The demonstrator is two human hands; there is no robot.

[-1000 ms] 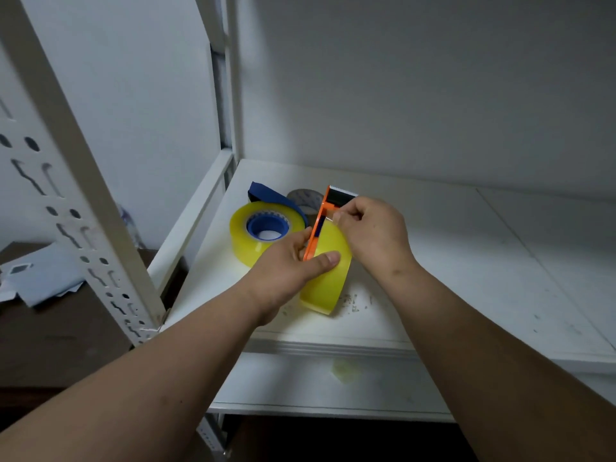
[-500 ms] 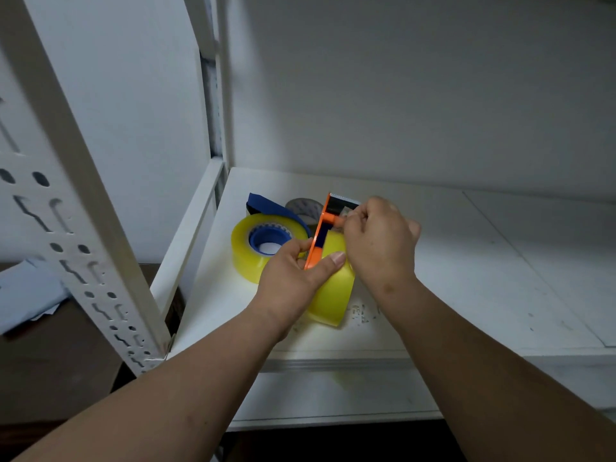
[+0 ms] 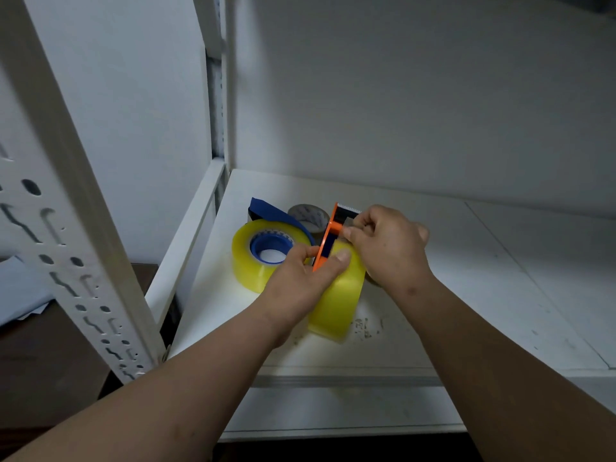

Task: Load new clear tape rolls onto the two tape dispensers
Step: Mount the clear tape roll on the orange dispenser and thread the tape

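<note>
An orange tape dispenser carries a yellowish clear tape roll and stands on edge on the white shelf. My left hand grips the dispenser and roll from the left, thumb across the roll. My right hand pinches the loose tape end near the dispenser's black cutter head. To the left, a blue tape dispenser lies flat with a second clear tape roll on its hub.
A spent brown cardboard tape core lies behind the dispensers. A perforated white shelf upright stands close at left, another post in the back corner. A dark desk with papers lies beyond the upright.
My right hand has shifted up toward the cutter head, drawing the tape end along the orange dispenser. My head has tilted, so the shelf sits lower in view. The blue dispenser has not moved.
</note>
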